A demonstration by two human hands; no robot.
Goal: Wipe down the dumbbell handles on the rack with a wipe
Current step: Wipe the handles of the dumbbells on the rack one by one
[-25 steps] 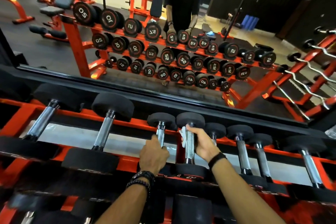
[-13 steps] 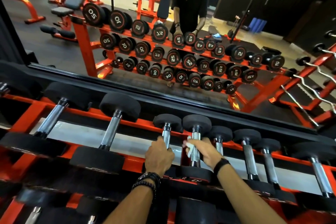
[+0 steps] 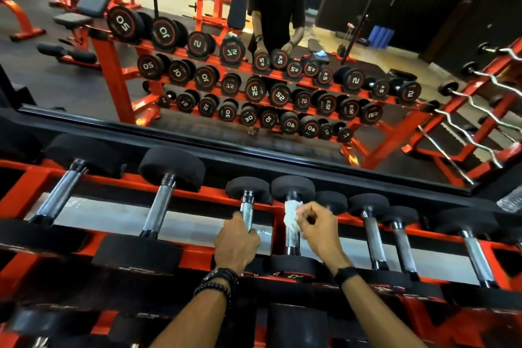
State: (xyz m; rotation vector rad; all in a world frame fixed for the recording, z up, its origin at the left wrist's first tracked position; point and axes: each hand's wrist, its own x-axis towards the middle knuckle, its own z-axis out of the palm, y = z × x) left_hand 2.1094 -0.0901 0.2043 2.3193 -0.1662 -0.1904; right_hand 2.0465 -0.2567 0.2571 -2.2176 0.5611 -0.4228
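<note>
Black dumbbells with chrome handles lie in a row on the top tier of an orange rack (image 3: 197, 195). My left hand (image 3: 236, 243) grips the handle of one small dumbbell (image 3: 247, 212) near the middle. Just to its right, my right hand (image 3: 316, 230) holds a crumpled white wipe (image 3: 291, 213) against the upper part of the neighbouring dumbbell's handle (image 3: 292, 240). The fingers curl round the wipe and the bar.
Larger dumbbells (image 3: 159, 206) lie to the left, several smaller ones (image 3: 372, 237) to the right. A wall mirror (image 3: 254, 65) behind the rack reflects the rack, a standing person and gym benches. Curl bars (image 3: 474, 110) rest on an orange stand at the right. Lower tiers hold more dumbbells.
My right hand has slid the wipe along the handle, down and then back up toward the far head. My left hand has stayed on its handle. The camera has shifted slightly.
</note>
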